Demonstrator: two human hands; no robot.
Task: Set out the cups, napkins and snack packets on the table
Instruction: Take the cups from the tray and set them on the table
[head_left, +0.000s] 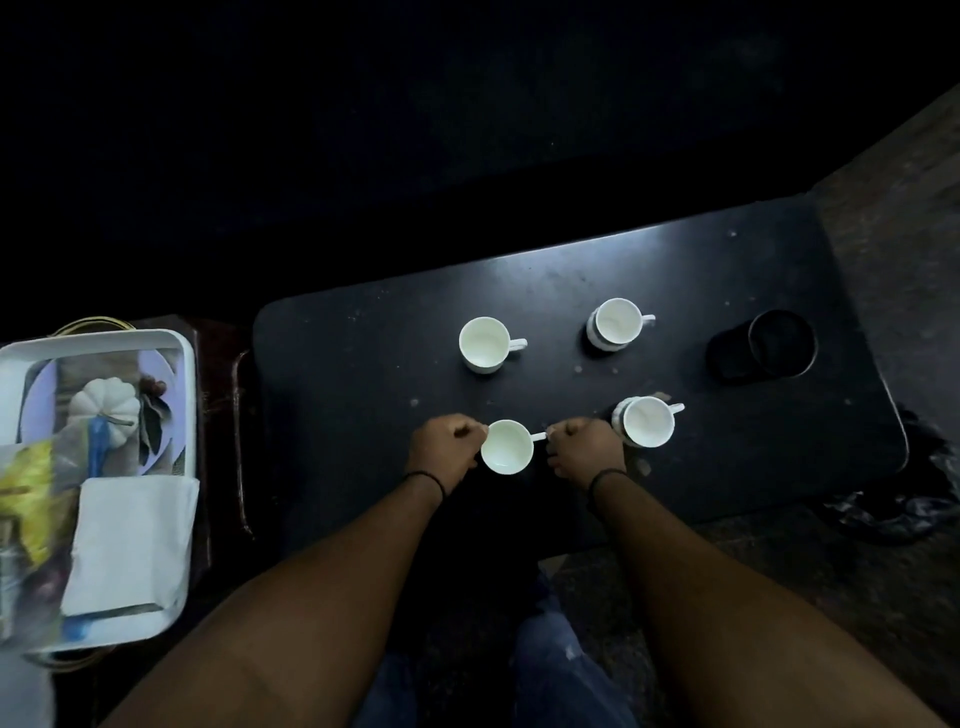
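Several white cups stand upright on the dark table (363, 364). The near-left cup (507, 447) sits between my hands: my left hand (444, 449) touches its rim on the left, and my right hand (584, 449) pinches its handle on the right. Another cup (647, 421) stands just right of my right hand. Two more cups (485, 344) (615, 322) stand farther back. Left of the table, a white tray (176, 343) holds a stack of white napkins (130, 540) and a yellow snack packet (26, 493).
A black round container (782, 343) sits at the table's right end. The tray also holds a white pumpkin-shaped object (104, 405) and a purple plate (39, 400). Dark crumpled material (893, 514) lies on the floor to the right. The background is very dark.
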